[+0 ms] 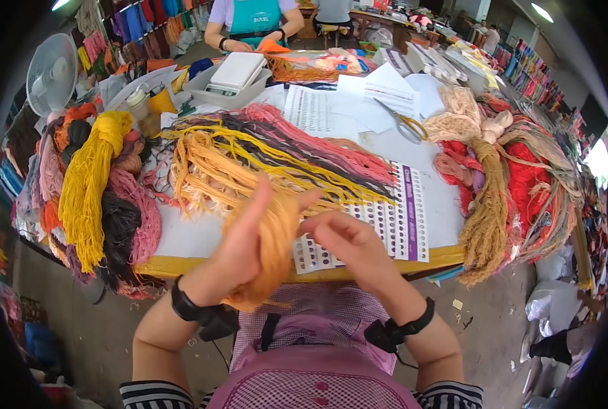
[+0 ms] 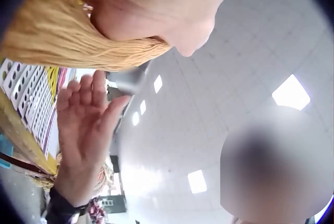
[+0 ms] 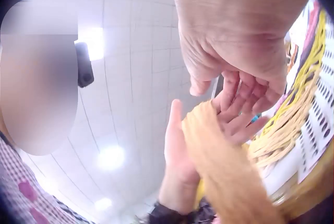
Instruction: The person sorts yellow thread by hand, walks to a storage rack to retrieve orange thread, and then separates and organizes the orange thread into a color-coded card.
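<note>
A light orange skein of yarn [image 1: 275, 238] lies across my left hand [image 1: 239, 252], between the thumb and the fingers, its lower end hanging past the table's front edge. In the right wrist view that hand's thumb [image 3: 175, 119] stands up and its fingers stretch out on the skein's other side. My right hand [image 1: 358, 249] is just right of the skein with nothing in it; the left wrist view shows its bare palm [image 2: 83, 114]. Below the hands lies a white card with rows of holes [image 1: 379, 238], threaded along its edge with orange, yellow, dark and pink yarn strands [image 1: 304, 153].
Yarn hanks are heaped at the left, with a yellow hank [image 1: 96, 184] on top, and at the right around a tan hank [image 1: 486, 211]. Scissors [image 1: 406, 124] and printed sheets [image 1: 310, 109] lie behind. A scale [image 1: 238, 71] stands back left; another person [image 1: 256, 24] works across the table.
</note>
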`<state>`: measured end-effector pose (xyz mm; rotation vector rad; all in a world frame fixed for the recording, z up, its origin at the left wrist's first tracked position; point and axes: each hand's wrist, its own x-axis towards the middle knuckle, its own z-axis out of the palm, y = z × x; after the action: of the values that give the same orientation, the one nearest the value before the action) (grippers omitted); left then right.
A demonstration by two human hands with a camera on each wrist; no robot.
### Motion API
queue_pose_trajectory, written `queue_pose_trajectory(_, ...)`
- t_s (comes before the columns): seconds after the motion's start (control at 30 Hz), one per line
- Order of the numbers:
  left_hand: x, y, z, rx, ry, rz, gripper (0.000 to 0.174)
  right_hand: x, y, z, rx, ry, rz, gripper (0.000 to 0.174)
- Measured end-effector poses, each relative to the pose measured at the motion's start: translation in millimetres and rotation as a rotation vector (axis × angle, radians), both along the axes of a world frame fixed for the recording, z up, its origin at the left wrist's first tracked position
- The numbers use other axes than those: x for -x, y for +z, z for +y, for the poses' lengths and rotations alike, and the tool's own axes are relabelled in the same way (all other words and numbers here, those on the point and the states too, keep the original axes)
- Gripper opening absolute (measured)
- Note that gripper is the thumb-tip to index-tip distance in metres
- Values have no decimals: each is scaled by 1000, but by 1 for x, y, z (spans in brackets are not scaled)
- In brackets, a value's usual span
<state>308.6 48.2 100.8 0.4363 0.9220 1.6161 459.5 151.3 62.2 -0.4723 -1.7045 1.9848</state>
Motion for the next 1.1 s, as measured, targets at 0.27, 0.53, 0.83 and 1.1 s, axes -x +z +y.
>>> queue_pose_trajectory(0.27,-4,-24,-11,-95,-254,628,48,-24,-14,-2,211,40,168,11)
queue_pose_trajectory(0.53,-23,-22,-6,-12,-197,458,45,-12,-20,-7,258,4,76,15)
queue_pose_trajectory(0.83,3,-27,-9,121,-209,373,48,-11,-23,-1,222,-30,105,12)
queue_pose_trajectory(1.1,-12,-27,-13,14,-275,1276,51,-5,-28,4,333,37,-9,12)
